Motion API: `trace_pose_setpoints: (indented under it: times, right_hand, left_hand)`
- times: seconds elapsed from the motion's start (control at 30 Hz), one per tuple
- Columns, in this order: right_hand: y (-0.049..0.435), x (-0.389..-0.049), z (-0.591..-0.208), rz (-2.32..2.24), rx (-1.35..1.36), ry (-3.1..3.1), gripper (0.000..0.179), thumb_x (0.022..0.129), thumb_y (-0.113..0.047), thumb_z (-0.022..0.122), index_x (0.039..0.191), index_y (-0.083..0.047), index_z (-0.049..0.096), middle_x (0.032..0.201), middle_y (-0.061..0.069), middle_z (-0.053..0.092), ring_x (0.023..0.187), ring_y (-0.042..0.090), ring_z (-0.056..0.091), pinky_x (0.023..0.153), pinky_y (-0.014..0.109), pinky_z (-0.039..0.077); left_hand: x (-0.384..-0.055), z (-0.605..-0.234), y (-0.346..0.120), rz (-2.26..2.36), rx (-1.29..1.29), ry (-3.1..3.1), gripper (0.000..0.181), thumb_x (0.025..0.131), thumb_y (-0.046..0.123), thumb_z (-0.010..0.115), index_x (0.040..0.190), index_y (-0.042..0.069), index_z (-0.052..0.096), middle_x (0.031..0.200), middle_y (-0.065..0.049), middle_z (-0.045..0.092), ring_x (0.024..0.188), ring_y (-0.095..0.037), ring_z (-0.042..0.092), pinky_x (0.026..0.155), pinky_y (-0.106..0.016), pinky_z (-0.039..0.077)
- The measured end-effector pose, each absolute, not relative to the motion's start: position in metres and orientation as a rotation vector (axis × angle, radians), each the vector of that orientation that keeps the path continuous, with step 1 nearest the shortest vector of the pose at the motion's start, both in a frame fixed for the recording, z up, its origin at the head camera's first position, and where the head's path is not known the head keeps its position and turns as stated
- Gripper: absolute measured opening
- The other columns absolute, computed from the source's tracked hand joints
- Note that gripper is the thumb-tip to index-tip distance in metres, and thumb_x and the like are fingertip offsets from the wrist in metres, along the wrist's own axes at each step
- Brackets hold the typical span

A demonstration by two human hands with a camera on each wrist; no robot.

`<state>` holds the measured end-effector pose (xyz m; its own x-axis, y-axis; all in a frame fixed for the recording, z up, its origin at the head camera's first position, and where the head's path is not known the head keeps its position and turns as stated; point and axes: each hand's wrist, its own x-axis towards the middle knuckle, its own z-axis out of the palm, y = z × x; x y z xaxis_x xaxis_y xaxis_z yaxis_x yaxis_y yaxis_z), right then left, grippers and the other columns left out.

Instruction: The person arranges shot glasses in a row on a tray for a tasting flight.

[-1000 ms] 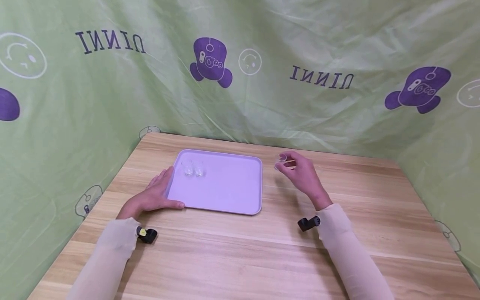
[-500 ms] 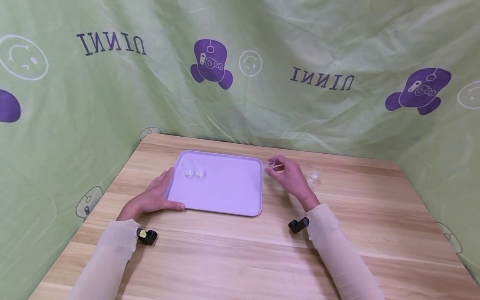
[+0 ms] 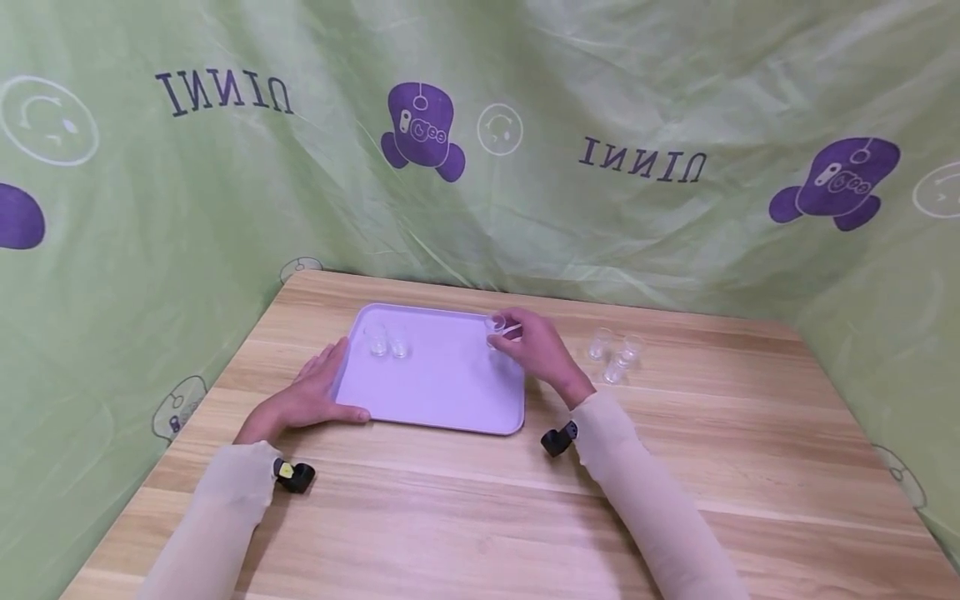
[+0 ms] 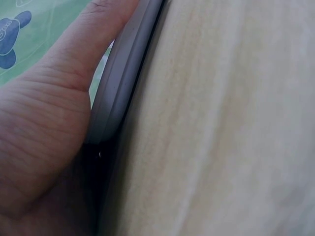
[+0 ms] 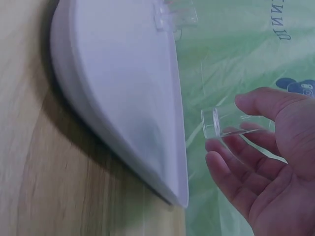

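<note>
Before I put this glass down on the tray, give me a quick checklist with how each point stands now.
1. Right hand has a hold on the glass: ok, thumb and fingers are round it.
2. Glass upright: ok, thick base downward.
3. Left hand steadying the tray: ok, it lies at the left edge, thumb along the near edge.
4. Room below: ok, the two tray glasses stand far left, well apart.
5. Gap between those two: cannot tell, too faint.
6. All glasses on the tray: not ok, three table glasses stand to its right.
</note>
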<state>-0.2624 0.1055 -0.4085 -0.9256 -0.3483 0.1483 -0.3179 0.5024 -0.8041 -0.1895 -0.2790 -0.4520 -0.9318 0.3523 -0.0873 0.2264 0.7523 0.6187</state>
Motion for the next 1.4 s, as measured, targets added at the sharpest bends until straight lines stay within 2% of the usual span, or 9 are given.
trace_pose_setpoints:
  times: [0.23,0.53,1.0,1.4]
  right_hand:
    - [0.087,-0.262,-0.407,-1.406,-0.635,2.682,0.033,0.094,-0.013,0.078,0.123,-0.003,0.069,0.114,0.009,0.071,0.102,0.025,0.07,0.082,0.034,0.06]
    - [0.068,-0.261,-0.414,-1.394,-0.674,2.645,0.03,0.092,-0.01,0.079,0.12,-0.001,0.071,0.11,0.009,0.073,0.096,0.023,0.072,0.08,0.03,0.06]
    - [0.043,-0.263,-0.417,-1.35,-0.737,2.588,0.022,0.094,-0.01,0.076,0.114,-0.004,0.071,0.108,0.006,0.069,0.102,0.022,0.071,0.083,0.029,0.058]
    - [0.029,-0.261,-0.418,-1.28,-0.753,2.594,0.023,0.095,-0.011,0.075,0.116,-0.004,0.07,0.111,0.006,0.07,0.103,0.021,0.07,0.084,0.028,0.056]
  left_hand:
    - [-0.188,-0.456,-0.28,0.997,0.526,2.772,0.139,0.076,0.052,0.086,0.16,-0.008,-0.007,0.165,-0.035,-0.003,0.152,-0.05,-0.007,0.12,-0.061,-0.007]
    - [-0.188,-0.454,-0.277,0.979,0.485,2.754,0.139,0.076,0.053,0.087,0.159,-0.009,-0.006,0.166,-0.034,-0.003,0.152,-0.05,-0.007,0.12,-0.062,-0.006]
    - [-0.19,-0.45,-0.278,0.921,0.45,2.744,0.14,0.077,0.054,0.086,0.16,-0.007,-0.008,0.167,-0.031,-0.005,0.153,-0.048,-0.008,0.121,-0.061,-0.005]
    - [-0.192,-0.461,-0.282,0.944,0.481,2.774,0.14,0.077,0.056,0.086,0.16,-0.007,-0.008,0.167,-0.031,-0.004,0.153,-0.046,-0.008,0.121,-0.06,-0.005]
